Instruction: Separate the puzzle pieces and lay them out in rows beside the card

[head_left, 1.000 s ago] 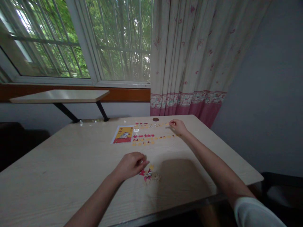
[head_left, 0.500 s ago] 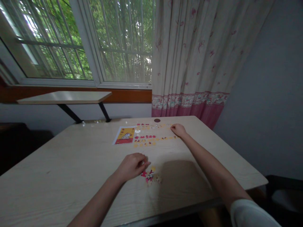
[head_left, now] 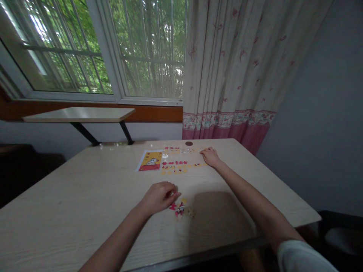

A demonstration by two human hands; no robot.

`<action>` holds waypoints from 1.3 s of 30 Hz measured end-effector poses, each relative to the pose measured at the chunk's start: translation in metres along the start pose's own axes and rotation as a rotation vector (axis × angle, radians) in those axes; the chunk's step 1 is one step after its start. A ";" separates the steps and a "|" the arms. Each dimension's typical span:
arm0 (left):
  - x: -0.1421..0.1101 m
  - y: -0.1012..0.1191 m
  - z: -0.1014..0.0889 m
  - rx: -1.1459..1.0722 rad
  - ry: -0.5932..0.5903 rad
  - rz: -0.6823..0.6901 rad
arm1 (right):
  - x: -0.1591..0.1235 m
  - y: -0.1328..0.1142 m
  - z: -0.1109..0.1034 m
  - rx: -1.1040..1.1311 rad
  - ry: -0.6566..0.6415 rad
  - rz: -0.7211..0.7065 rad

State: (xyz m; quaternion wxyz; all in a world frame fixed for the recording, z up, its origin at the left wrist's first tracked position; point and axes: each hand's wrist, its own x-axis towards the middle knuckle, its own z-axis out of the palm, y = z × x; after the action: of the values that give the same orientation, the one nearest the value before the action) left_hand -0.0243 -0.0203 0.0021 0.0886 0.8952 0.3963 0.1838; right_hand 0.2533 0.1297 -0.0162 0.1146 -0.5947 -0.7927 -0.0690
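Note:
My left hand (head_left: 161, 195) is curled just above the table, beside a small loose pile of jigsaw puzzle pieces (head_left: 180, 208) in red, yellow and white. Whatever its bent fingers may hold is hidden. Farther out, my right hand (head_left: 210, 156) rests at the right end of the upper rows, its fingers stretched out and fingertips down at the tabletop. Red puzzle pieces (head_left: 175, 163) and yellow puzzle pieces (head_left: 174, 171) lie spread in rows left of it. Beside these rows lies a picture sheet (head_left: 151, 161) with a white animal on yellow and red.
A dark round spot (head_left: 189, 143) marks the far edge of the pale wooden table (head_left: 99, 196). A raised shelf (head_left: 79, 114) on black legs stands at the back left. Behind are a barred window and a patterned curtain (head_left: 227, 75). A dark chair (head_left: 340, 230) is at the right.
My right hand has shifted slightly left, and its fingers have gone from pinched to stretched out on the table. The left hand stays curled by the pile.

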 end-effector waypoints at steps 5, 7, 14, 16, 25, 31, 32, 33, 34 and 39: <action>-0.001 0.000 0.000 -0.010 0.010 0.015 | 0.008 0.002 0.003 -0.005 -0.008 0.005; -0.001 -0.001 0.000 -0.009 0.014 0.018 | 0.011 0.003 0.004 -0.006 -0.015 0.008; 0.000 0.001 -0.001 0.008 0.013 0.011 | 0.014 0.003 0.006 -0.011 -0.039 0.018; 0.000 0.001 -0.001 0.009 0.018 0.015 | 0.015 0.002 0.006 -0.013 -0.042 0.019; -0.001 -0.001 0.001 0.027 0.020 0.018 | 0.011 -0.003 -0.005 -0.001 -0.015 0.005; -0.004 -0.009 -0.011 -0.038 -0.025 -0.058 | -0.017 -0.027 -0.030 0.112 0.108 -0.213; -0.005 -0.010 -0.014 -0.076 -0.052 -0.070 | -0.026 -0.034 -0.034 0.146 0.131 -0.282; -0.006 -0.012 -0.016 -0.122 -0.081 -0.079 | -0.037 -0.041 -0.038 0.177 0.131 -0.361; -0.006 -0.013 -0.019 -0.177 -0.116 -0.084 | -0.048 -0.048 -0.041 0.206 0.130 -0.433; -0.009 -0.006 -0.023 -0.317 -0.265 -0.057 | -0.106 -0.081 -0.047 0.320 0.019 -0.718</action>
State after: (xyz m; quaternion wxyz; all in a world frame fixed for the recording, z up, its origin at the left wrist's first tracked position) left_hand -0.0430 -0.0232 0.0189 0.2847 0.8749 0.3724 0.1219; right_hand 0.2081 -0.0027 0.0035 0.1818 -0.2534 -0.9500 0.0143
